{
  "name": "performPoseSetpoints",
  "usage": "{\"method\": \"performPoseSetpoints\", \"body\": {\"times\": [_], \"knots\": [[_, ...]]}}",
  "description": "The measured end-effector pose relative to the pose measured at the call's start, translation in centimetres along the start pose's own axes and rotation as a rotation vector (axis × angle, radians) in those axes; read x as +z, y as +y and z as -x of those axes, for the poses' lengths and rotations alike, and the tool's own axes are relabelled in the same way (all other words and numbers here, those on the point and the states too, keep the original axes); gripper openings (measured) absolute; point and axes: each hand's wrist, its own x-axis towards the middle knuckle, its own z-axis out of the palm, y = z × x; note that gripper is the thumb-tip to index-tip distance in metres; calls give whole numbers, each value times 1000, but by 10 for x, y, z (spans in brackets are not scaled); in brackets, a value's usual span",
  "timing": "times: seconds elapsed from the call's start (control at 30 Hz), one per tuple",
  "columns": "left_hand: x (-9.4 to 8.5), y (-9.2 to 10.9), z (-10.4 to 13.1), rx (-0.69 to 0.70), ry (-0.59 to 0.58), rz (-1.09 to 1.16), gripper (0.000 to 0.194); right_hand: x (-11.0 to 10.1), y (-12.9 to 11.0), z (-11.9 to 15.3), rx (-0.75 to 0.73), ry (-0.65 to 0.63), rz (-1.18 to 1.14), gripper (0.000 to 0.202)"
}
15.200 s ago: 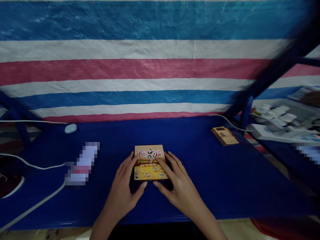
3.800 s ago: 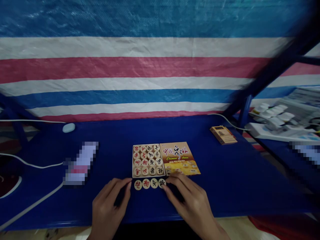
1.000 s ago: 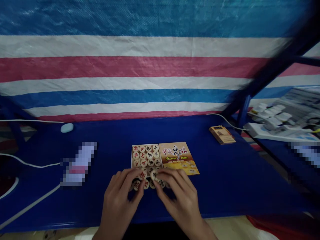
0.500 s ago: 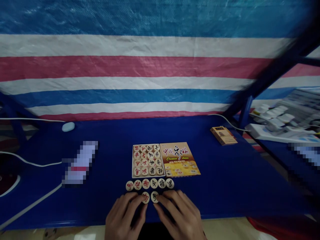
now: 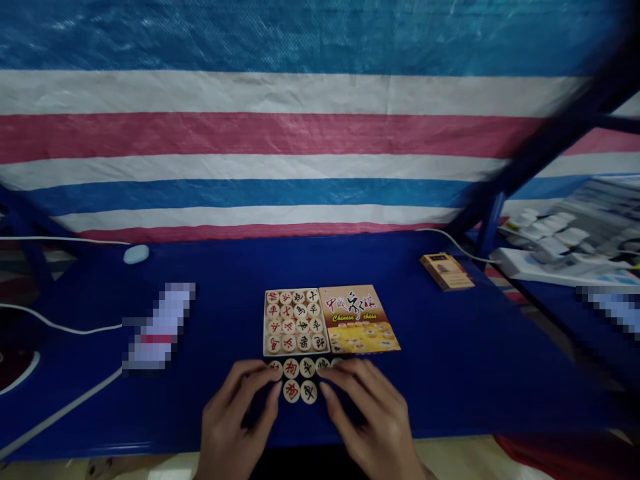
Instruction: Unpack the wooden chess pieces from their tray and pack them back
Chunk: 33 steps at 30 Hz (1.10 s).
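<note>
An open box (image 5: 329,351) of round chess pieces with red and black characters lies on the blue table. Against its right side rests the box lid (image 5: 360,319), printed "Chinese chess". In front is a row of pieces, with a red piece (image 5: 291,391) and a black piece (image 5: 309,392) side by side below it. My left hand (image 5: 243,407) touches a red piece near the row's left end, fingers apart. At the right end my right hand (image 5: 369,408) has its fingertips on a black piece, thumb spread away; it covers part of the row.
A small card box (image 5: 447,272) lies at the back right. To the left are a pixelated flat object (image 5: 163,327), a light-blue case (image 5: 137,254) and white cables. A power strip (image 5: 560,267) with plugs stands on the right.
Both hands have let go of the two front pieces and moved outward and up to the ends of the row. The two front pieces now stand uncovered, close together.
</note>
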Motion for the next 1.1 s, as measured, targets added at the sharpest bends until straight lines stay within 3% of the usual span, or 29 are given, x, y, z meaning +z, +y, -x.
{"method": "performPoseSetpoints", "body": {"times": [0.1,0.17,0.33,0.53,0.83,0.97,1.1], "knots": [[-1,-6,-28,-9,44,-43,16,-1,11,-24,-14,80,124,20],[3,-12,-46,-19,42,-89,18,2,19,-41,-10,58,200,20],[21,-24,-67,-60,-98,-243,19,12,27,-66,-16,-57,309,20],[25,-23,-68,-103,-122,-259,15,18,28,-70,47,-102,281,12],[26,-20,-72,-112,-136,-229,10,21,31,-75,69,-70,260,12],[20,-16,-68,-97,-23,-188,13,16,29,-70,73,25,194,9],[4,-10,-44,-41,36,-47,17,3,22,-42,4,151,64,13]]}}
